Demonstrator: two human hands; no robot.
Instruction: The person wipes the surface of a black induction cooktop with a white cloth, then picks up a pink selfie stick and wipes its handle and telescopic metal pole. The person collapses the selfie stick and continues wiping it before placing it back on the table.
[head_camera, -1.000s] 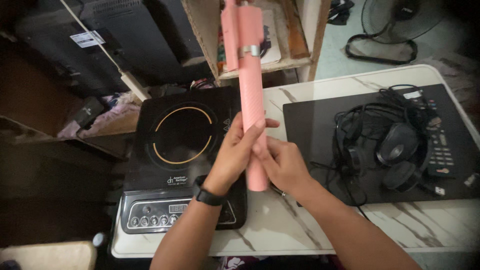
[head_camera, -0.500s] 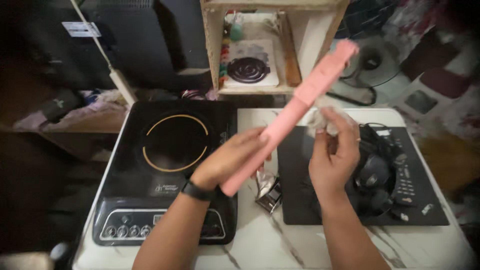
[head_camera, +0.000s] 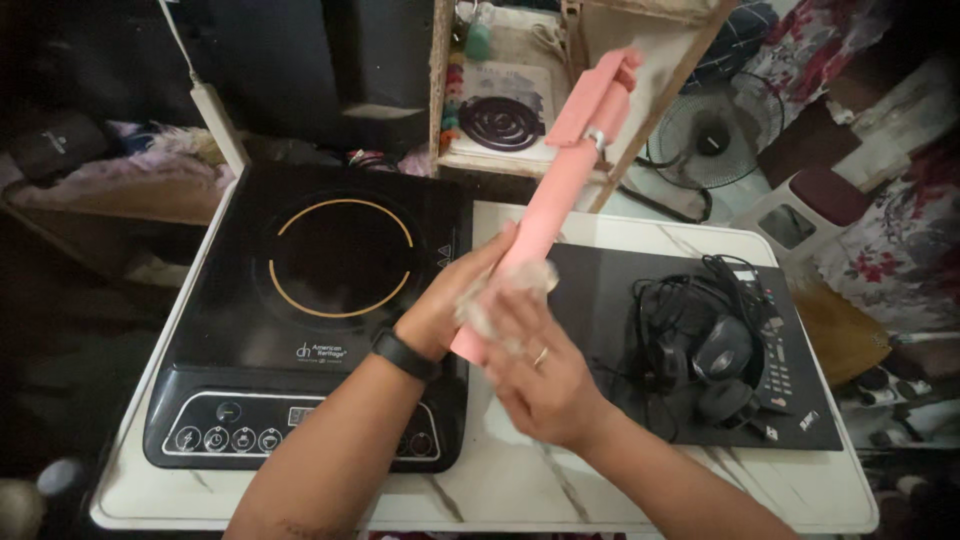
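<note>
Your left hand (head_camera: 450, 305) is closed around the lower part of a long pink stick (head_camera: 540, 205), with a dark band on that wrist. The stick rises obliquely from your grip toward the far right, its upper end, fitted with a flat pink clamp and a small metal ring, reaching in front of a wooden shelf (head_camera: 520, 90) behind the table. Your right hand (head_camera: 535, 375) presses a pale crumpled cloth (head_camera: 505, 300) against the stick's lower shaft; its fingers are curled over the cloth, one bearing a ring. Both hands meet near the middle of the white marble-patterned table (head_camera: 620, 490), just above the gap between two black slabs.

On the table's left half lies a black induction cooker (head_camera: 310, 310) with a gold ring mark and a control strip facing the near edge. On the right half lies a flat black panel (head_camera: 610, 290) carrying black headphones (head_camera: 720, 355) with tangled cable and a dark remote at its right edge. A floor fan (head_camera: 705, 135) stands beyond the far right corner.
</note>
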